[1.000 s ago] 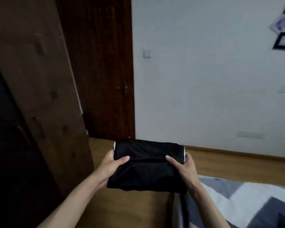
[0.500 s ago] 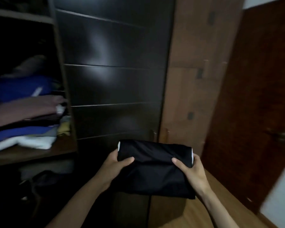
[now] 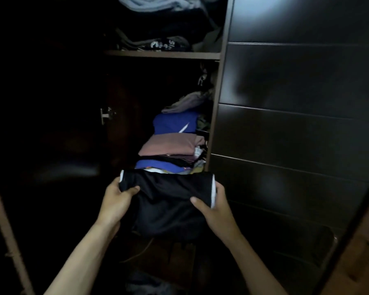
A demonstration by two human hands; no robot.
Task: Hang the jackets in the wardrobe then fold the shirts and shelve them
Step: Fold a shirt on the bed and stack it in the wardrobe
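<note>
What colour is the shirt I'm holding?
Black with white edge trim, seen in the head view.

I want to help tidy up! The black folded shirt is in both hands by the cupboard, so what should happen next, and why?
Probably lift the folded black shirt up and forward onto the stack of folded clothes. The left hand and right hand grip its two ends, and it sits just below and in front of the stack, whose shelf has open space above it.

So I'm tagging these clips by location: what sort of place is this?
Most likely a bedroom wardrobe, seen close up. A stack of folded clothes sits inside it, more garments lie on the shelf above, and both hands hold a folded black shirt in front of the stack.
</note>
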